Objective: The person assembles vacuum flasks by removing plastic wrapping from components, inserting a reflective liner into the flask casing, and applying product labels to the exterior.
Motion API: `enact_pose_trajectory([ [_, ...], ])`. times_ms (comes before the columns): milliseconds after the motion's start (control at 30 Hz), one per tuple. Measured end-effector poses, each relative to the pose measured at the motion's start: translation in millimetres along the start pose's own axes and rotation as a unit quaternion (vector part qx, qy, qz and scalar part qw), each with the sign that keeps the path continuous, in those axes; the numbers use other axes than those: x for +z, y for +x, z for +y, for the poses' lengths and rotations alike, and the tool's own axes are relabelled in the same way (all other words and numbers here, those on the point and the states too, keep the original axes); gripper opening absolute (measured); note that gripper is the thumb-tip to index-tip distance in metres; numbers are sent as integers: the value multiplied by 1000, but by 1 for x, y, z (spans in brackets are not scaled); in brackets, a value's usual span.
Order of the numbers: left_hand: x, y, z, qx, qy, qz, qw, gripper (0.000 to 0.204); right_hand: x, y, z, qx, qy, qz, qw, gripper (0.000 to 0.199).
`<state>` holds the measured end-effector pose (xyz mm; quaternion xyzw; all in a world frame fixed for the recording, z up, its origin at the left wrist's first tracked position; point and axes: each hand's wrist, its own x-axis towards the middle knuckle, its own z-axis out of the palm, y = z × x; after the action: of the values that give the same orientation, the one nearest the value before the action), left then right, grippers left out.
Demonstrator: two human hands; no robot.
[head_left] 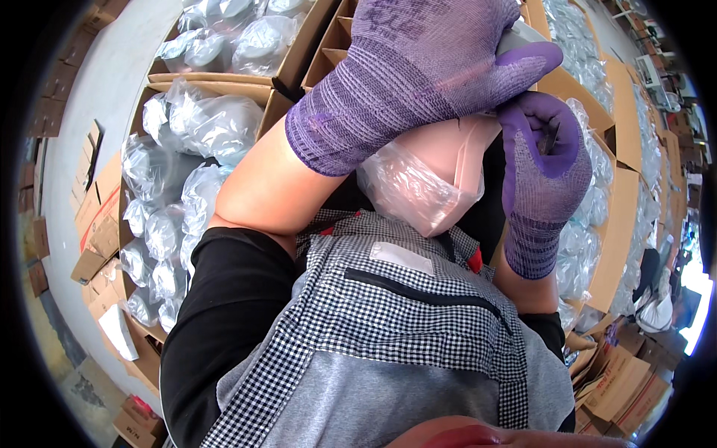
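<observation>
Pink piece (457, 153), partly in clear bag (392, 187), off the carton's (246, 91) right edge. Left hand (429, 63): fingers mostly hidden; right hand (549, 153): fingers curled; can't tell either grip. Probably light, stiff, bag slippery; I'd cup the sides.

Upper centre, I see a purple left glove (441, 63) and right glove (551, 160), striped at the cuffs (328, 134); beneath, a pale pink item (447, 151) in a clear bag (392, 187). Centre, a black-and-white checked apron (396, 317), grey lower down.
</observation>
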<state>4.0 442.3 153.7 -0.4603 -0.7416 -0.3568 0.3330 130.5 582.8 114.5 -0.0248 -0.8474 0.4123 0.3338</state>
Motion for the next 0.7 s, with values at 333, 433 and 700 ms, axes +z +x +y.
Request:
enact_pose_trajectory([
  [333,-11,-1,7,-16,1,8,1000,32,-2,-12,5,8,237,-5,972,33],
  [433,-15,1,11,-30,-29,8,999,34,-5,-8,0,-3,61,-10,998,43],
  [700,-7,0,1,18,12,21,1000,37,-14,1,23,-127,-60,-17,990,26],
])
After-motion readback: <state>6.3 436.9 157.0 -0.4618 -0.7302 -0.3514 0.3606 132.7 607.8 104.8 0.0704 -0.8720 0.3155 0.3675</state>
